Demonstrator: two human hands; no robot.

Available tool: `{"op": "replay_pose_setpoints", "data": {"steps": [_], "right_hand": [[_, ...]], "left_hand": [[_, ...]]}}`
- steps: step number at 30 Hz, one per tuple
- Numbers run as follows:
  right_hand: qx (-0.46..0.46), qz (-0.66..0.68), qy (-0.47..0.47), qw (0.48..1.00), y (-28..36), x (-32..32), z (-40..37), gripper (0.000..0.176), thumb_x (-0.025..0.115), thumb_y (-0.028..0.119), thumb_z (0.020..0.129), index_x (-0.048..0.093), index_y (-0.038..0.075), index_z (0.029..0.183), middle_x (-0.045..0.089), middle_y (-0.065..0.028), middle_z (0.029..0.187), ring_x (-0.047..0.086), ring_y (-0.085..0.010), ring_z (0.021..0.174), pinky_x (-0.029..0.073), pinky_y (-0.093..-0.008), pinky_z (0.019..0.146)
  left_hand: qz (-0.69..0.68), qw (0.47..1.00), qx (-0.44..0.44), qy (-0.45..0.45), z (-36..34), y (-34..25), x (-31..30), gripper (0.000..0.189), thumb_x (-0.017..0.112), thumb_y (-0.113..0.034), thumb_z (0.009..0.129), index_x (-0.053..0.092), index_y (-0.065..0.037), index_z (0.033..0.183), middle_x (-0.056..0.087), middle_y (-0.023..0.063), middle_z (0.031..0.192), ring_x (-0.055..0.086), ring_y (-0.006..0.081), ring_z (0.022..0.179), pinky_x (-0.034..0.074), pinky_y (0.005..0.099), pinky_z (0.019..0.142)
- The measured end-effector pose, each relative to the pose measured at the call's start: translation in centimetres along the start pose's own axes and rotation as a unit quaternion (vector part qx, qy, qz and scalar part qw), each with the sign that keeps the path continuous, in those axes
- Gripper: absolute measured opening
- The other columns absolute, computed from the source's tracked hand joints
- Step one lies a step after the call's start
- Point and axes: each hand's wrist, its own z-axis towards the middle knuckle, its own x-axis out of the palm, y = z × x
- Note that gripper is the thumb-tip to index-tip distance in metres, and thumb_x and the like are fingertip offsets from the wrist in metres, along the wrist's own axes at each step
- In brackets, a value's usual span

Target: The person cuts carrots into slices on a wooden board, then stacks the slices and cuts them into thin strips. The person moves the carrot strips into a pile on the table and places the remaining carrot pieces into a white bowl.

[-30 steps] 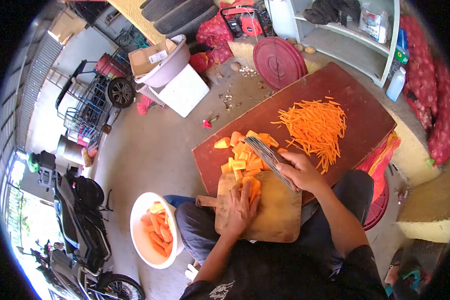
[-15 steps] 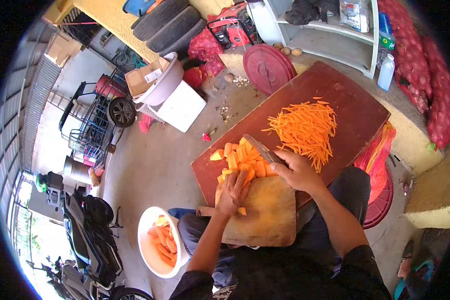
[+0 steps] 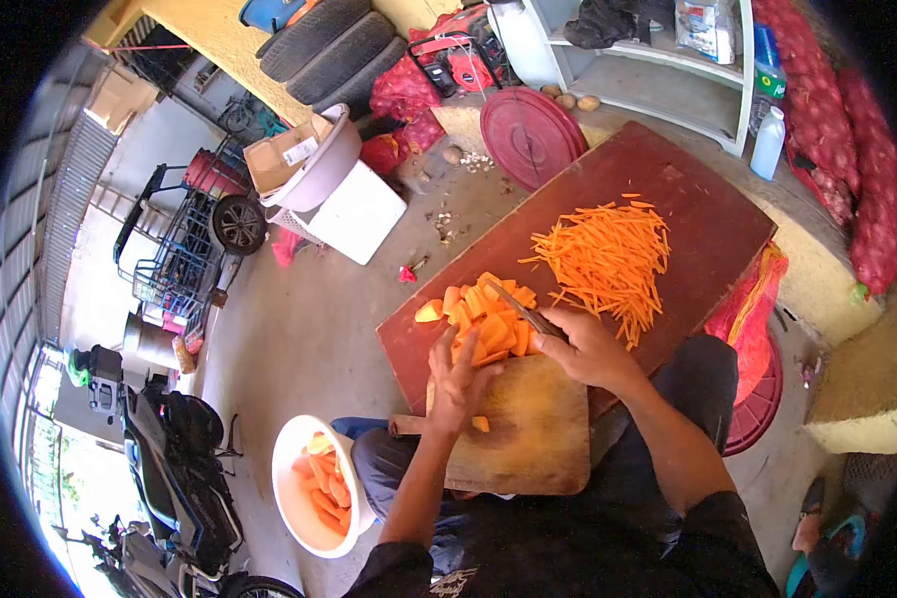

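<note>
Orange chunks [image 3: 491, 331] heaped beside wooden board [image 3: 528, 429], knife [image 3: 530, 316] slanted

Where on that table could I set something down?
The table is bare above and right of the carrot strips, out to its corners. The chopping board is bare right of one small piece. It's crowded around the carrot chunks, with the left hand, right hand and knife.

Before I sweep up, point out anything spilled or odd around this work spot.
Pale scraps and a small red item lie loose on the floor beyond the red tabletop, like dropped litter. One orange piece sits on the cutting board, apart from the heaped chunks. Nothing looks clearly damaged.
</note>
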Motion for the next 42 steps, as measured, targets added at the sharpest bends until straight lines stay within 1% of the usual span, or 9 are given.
{"op": "replay_pose_setpoints", "data": {"steps": [2,5,8,17,20,26,29,35,42], "right_hand": [[-0.008,0.0,-0.014,1.0,-0.6,0.5,0.0,0.028,0.068,0.026,0.105,0.065,-0.002,0.109,0.054,-0.0034,0.078,0.05,-0.0141,0.073,0.044,-0.0357,0.068],[0.001,-0.006,-0.002,1.0,-0.6,0.6,0.0,0.028,0.068,0.024,0.104,0.067,-0.003,0.115,0.056,-0.0043,0.078,0.052,-0.0146,0.072,0.045,-0.0355,0.068],[0.048,-0.057,0.037,0.997,-0.3,0.5,0.0,0.047,0.067,0.031,0.102,0.066,-0.006,0.132,0.073,-0.0294,0.093,0.076,-0.0444,0.09,0.056,-0.0495,0.08],[0.071,-0.107,0.06,0.99,-0.5,0.6,0.1,0.042,0.07,0.031,0.1,0.068,0.0,0.129,0.071,-0.0273,0.086,0.075,-0.0448,0.083,0.056,-0.0501,0.072],[-0.006,-0.14,0.038,0.989,-0.2,0.6,-0.4,0.032,0.072,0.02,0.1,0.071,0.0,0.124,0.066,-0.015,0.078,0.064,-0.0283,0.068,0.051,-0.041,0.068],[-0.055,-0.172,0.152,0.972,1.4,1.8,-1.8,0.041,0.073,0.032,0.095,0.071,0.009,0.13,0.076,-0.0225,0.097,0.074,-0.0458,0.091,0.058,-0.0558,0.08],[-0.129,-0.219,0.177,0.951,0.2,2.9,-1.9,0.047,0.078,0.022,0.088,0.074,0.005,0.132,0.074,-0.0253,0.094,0.075,-0.0416,0.085,0.058,-0.0505,0.079],[-0.105,-0.26,0.217,0.935,1.9,2.4,-2.1,0.045,0.077,0.024,0.088,0.075,0.008,0.13,0.075,-0.023,0.091,0.075,-0.0405,0.086,0.059,-0.0503,0.08],[-0.031,-0.349,0.308,0.885,1.5,3.1,-2.3,0.033,0.077,0.026,0.084,0.074,0.008,0.112,0.077,-0.0226,0.102,0.076,-0.0423,0.1,0.059,-0.0553,0.087]], "left_hand": [[-0.013,1.0,-0.022,-0.015,-2.2,0.7,-0.1,0.1,0.096,-0.033,0.08,0.047,-0.011,0.165,0.041,0.0273,0.162,0.043,0.0479,0.146,0.042,0.059,0.118],[0.035,0.997,-0.024,0.07,-4.8,-1.0,-2.7,0.102,0.095,-0.038,0.079,0.047,-0.01,0.165,0.043,0.0257,0.161,0.043,0.0487,0.145,0.038,0.0595,0.119],[0.07,0.986,-0.05,0.142,-6.6,-1.5,-4.2,0.1,0.094,-0.041,0.08,0.048,-0.009,0.163,0.045,0.0245,0.159,0.045,0.0491,0.141,0.035,0.0591,0.12],[0.056,0.993,-0.035,0.102,-5.7,0.3,-4.4,0.071,0.09,-0.032,0.085,0.064,-0.008,0.147,0.056,0.0192,0.145,0.054,0.0427,0.128,0.041,0.0575,0.113],[0.026,0.988,0.002,0.153,-7.3,0.9,-4.5,0.054,0.088,-0.025,0.086,0.071,-0.006,0.134,0.063,0.0164,0.13,0.06,0.0382,0.118,0.046,0.0544,0.105],[-0.024,0.984,0.051,0.168,-8.1,1.6,-4.2,0.035,0.083,-0.015,0.088,0.076,-0.005,0.121,0.066,0.018,0.119,0.063,0.0417,0.112,0.052,0.0526,0.099],[-0.04,0.986,0.074,0.142,-7.4,1.3,-4.5,0.029,0.08,-0.009,0.09,0.075,-0.004,0.118,0.067,0.018,0.114,0.065,0.0409,0.106,0.054,0.0506,0.095],[-0.095,0.984,0.07,0.135,-7.6,2.9,-3.9,0.017,0.078,-0.003,0.09,0.071,-0.001,0.105,0.062,0.018,0.094,0.062,0.0408,0.09,0.052,0.0491,0.078],[-0.147,0.982,0.012,0.116,-7.9,3.0,-3.5,0.01,0.075,-0.001,0.092,0.066,-0.001,0.097,0.061,0.0197,0.094,0.062,0.0425,0.091,0.051,0.0512,0.08]]}}
